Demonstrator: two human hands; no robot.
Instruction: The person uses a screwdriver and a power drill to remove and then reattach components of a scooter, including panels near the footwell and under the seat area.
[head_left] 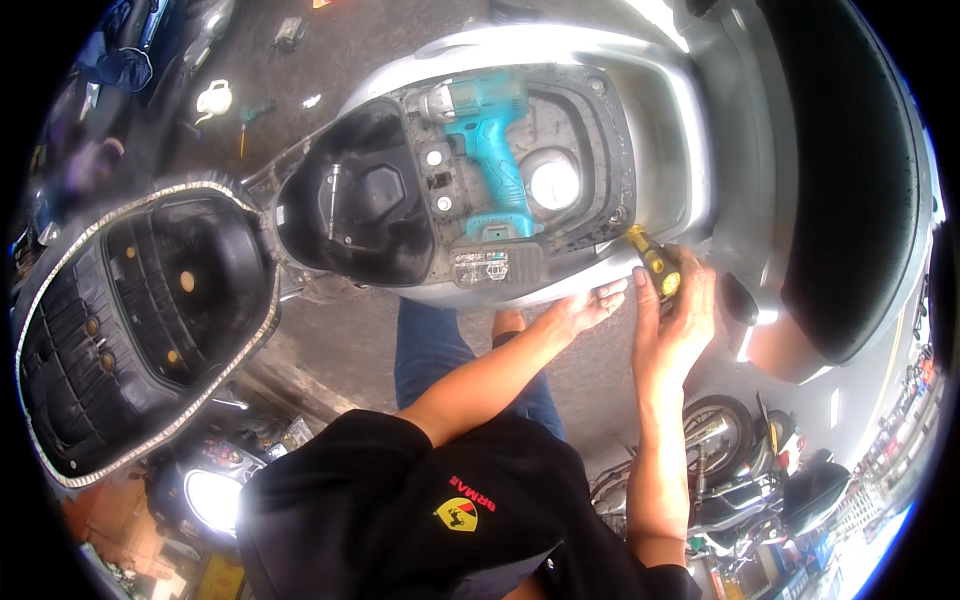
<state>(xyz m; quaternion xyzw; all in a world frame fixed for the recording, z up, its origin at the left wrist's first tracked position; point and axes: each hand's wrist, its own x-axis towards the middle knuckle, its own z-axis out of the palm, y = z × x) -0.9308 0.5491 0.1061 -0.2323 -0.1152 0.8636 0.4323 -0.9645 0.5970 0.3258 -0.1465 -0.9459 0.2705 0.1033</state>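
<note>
1. Currently, with the drill as the clock's middle, the yellow-handled screwdriver sits at 4 o'clock, beside the rim of the scooter's silver body.
2. The right hand grips it between thumb and fingers. Its working tip is hard to make out, so contact with a screw cannot be confirmed.
3. The left hand, near 5 o'clock, has curled fingers beside the body's lower edge; whether they pinch anything cannot be told.
4. A sideways push or badly seated tip could make the screwdriver slip, scratching the glossy body or catching the left fingers close by.
5. The drill lies loose-looking across the frame, its battery toward 6 o'clock; a bump might slide it off that side.
6. Any small part dropped could roll into the storage bin, between 8 and 9 o'clock, uncovered because the seat is swung open beyond it.
</note>
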